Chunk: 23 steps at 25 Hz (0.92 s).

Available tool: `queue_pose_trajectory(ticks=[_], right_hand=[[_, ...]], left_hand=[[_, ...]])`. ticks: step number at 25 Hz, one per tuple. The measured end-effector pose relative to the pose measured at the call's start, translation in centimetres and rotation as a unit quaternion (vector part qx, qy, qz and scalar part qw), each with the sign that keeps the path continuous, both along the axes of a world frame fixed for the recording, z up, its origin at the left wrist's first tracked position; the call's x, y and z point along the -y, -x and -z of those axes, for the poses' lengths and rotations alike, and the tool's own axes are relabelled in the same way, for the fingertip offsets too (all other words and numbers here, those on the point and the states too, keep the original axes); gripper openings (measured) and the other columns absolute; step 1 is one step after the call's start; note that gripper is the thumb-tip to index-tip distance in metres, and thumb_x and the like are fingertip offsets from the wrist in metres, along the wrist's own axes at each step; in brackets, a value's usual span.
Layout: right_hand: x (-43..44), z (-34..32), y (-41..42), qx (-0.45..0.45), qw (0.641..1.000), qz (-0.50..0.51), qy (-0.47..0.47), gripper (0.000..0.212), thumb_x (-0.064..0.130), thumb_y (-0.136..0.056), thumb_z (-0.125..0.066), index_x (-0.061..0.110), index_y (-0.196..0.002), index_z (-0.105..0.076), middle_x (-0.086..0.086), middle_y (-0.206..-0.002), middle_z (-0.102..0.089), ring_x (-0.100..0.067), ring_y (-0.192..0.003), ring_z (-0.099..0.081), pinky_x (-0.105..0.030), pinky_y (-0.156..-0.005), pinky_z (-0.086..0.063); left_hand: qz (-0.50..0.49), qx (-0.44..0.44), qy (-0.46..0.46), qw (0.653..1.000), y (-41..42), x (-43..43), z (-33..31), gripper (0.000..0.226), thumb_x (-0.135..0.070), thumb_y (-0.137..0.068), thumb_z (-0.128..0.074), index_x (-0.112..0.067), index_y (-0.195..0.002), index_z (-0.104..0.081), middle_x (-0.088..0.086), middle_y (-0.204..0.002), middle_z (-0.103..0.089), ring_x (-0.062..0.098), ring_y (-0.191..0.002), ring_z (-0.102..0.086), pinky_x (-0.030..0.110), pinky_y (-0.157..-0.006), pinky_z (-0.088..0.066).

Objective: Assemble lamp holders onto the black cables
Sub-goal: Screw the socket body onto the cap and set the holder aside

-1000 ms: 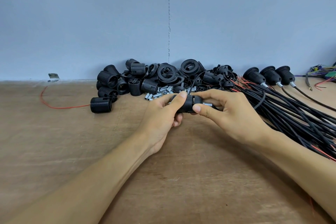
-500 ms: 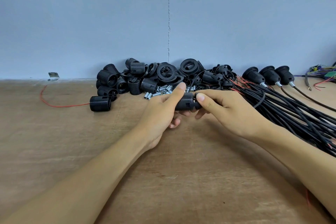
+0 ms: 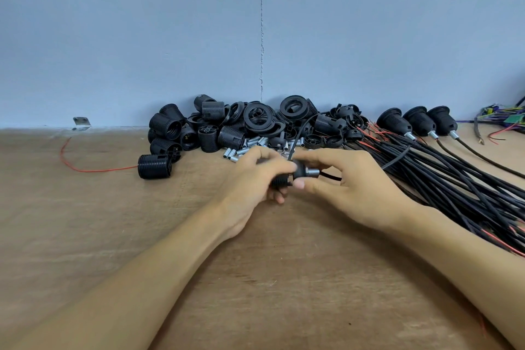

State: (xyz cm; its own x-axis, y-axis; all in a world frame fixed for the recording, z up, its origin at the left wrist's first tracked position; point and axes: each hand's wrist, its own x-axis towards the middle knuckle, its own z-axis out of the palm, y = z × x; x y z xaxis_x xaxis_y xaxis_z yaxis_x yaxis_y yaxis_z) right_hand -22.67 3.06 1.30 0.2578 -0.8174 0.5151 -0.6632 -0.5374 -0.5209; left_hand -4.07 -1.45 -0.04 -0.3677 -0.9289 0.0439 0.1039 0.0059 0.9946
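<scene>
Here, left hand [image 3: 246,187] and right hand [image 3: 363,193] fingers pinch one lamp holder [image 3: 300,171]; parts pile [image 3: 255,122] behind, black cables [image 3: 454,173] rightward.

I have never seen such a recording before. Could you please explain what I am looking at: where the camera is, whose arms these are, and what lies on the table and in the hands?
There is no machine here: a person works with two bare hands. The camera sits on the person's head and looks forward and down, so both arms enter from the bottom edge. On the brown wooden table, against the grey-blue wall, lies a pile of black ribbed plastic holder parts, with small silver metal tubes in front of it. To the right lies a bundle of long black cables, and behind it three assembled black holders. The left hand and the right hand both grip one black plastic lamp holder. A thin black cable leaves it toward the right.
</scene>
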Motion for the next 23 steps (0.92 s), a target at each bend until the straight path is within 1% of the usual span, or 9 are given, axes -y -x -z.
queue_pose_trajectory(ticks=[3, 6, 8, 11, 13, 16, 18, 20, 23], right_hand=[[-0.1, 0.3, -0.2, 0.015, 1.000, -0.006, 0.005, 0.036, 0.017, -0.084, -0.077, 0.028, -0.118, -0.072, 0.018, -0.107, -0.073, 0.003, -0.102, -0.066, -0.023, -0.088, -0.053], [-0.4, 0.3, -0.6, 0.016, 0.999, -0.031, 0.024, 0.029, 0.021, -0.083, -0.077, 0.026, -0.111, -0.074, 0.014, -0.100, -0.074, -0.005, -0.096, -0.068, -0.027, -0.086, -0.052], [-0.4, 0.4, -0.8, 0.004, 0.999, -0.032, 0.028, 0.027, 0.026, -0.082, -0.081, 0.023, -0.109, -0.075, 0.008, -0.096, -0.073, -0.011, -0.093, -0.067, -0.033, -0.086, -0.051], [-0.4, 0.7, -1.0, -0.005, 0.999, -0.018, 0.034, 0.032, 0.029, -0.080, -0.083, 0.018, -0.109, -0.074, 0.004, -0.096, -0.072, -0.019, -0.093, -0.066, -0.042, -0.085, -0.050], [-0.3, 0.9, -0.9, -0.009, 0.999, -0.015, 0.038, 0.033, 0.031, -0.081, -0.082, 0.015, -0.108, -0.073, 0.001, -0.097, -0.073, -0.021, -0.093, -0.066, -0.044, -0.085, -0.051], [-0.4, 0.9, -0.9, -0.003, 0.999, -0.012, 0.047, 0.032, 0.030, -0.081, -0.082, 0.013, -0.107, -0.073, 0.000, -0.097, -0.073, -0.020, -0.094, -0.067, -0.043, -0.084, -0.052], [-0.5, 0.8, -1.0, 0.001, 0.998, -0.011, 0.055, 0.030, 0.031, -0.081, -0.082, 0.018, -0.107, -0.073, 0.001, -0.094, -0.073, -0.018, -0.091, -0.067, -0.041, -0.082, -0.052], [-0.6, 0.9, -1.1, 0.001, 0.998, -0.011, 0.064, 0.030, 0.031, -0.081, -0.082, 0.022, -0.109, -0.072, 0.002, -0.091, -0.072, -0.018, -0.088, -0.067, -0.040, -0.080, -0.053], [-0.4, 1.0, -1.0, -0.029, 0.997, -0.008, 0.073, 0.031, 0.033, -0.084, -0.079, 0.015, -0.108, -0.071, 0.000, -0.091, -0.070, -0.022, -0.086, -0.065, -0.043, -0.078, -0.052]], left_hand=[[-0.024, 0.083, 0.075, 0.993, 0.1, -0.3, 0.6, 0.064, -0.047, -0.051, -0.092, -0.017, -0.099, -0.063, 0.004, -0.083, -0.077, 0.013, -0.075, -0.072, 0.026, -0.060, -0.055], [-0.041, 0.060, 0.073, 0.995, 0.3, -0.5, 0.7, 0.066, -0.044, -0.046, -0.095, -0.015, -0.096, -0.063, 0.001, -0.076, -0.076, 0.012, -0.069, -0.073, 0.022, -0.059, -0.054], [-0.056, 0.046, 0.068, 0.995, 0.4, -0.5, 0.8, 0.061, -0.039, -0.045, -0.095, -0.015, -0.092, -0.064, -0.001, -0.072, -0.076, 0.010, -0.065, -0.072, 0.022, -0.060, -0.055], [-0.090, 0.067, 0.054, 0.992, 0.6, -0.3, 0.8, 0.057, -0.037, -0.041, -0.093, -0.017, -0.088, -0.068, -0.002, -0.079, -0.077, 0.014, -0.076, -0.072, 0.040, -0.079, -0.061], [-0.089, 0.053, 0.040, 0.994, 0.7, -0.4, 0.7, 0.059, -0.032, -0.041, -0.093, -0.014, -0.092, -0.070, 0.003, -0.086, -0.078, 0.018, -0.084, -0.074, 0.044, -0.085, -0.060], [-0.066, -0.002, 0.017, 0.998, 0.8, -0.6, 0.8, 0.053, -0.018, -0.048, -0.092, -0.012, -0.095, -0.068, 0.006, -0.088, -0.079, 0.017, -0.085, -0.075, 0.032, -0.075, -0.060], [-0.063, -0.023, 0.012, 0.998, 0.9, -0.8, 0.8, 0.047, -0.012, -0.052, -0.089, -0.011, -0.094, -0.067, 0.006, -0.086, -0.078, 0.016, -0.083, -0.075, 0.026, -0.071, -0.058], [-0.065, -0.030, 0.011, 0.997, 0.9, -0.9, 0.8, 0.049, -0.010, -0.053, -0.088, -0.009, -0.097, -0.067, 0.007, -0.086, -0.078, 0.017, -0.084, -0.075, 0.028, -0.073, -0.059], [-0.053, -0.039, 0.009, 0.998, 0.9, -1.0, 0.7, 0.054, -0.008, -0.053, -0.087, -0.003, -0.103, -0.065, 0.009, -0.085, -0.077, 0.019, -0.081, -0.074, 0.031, -0.075, -0.059]])
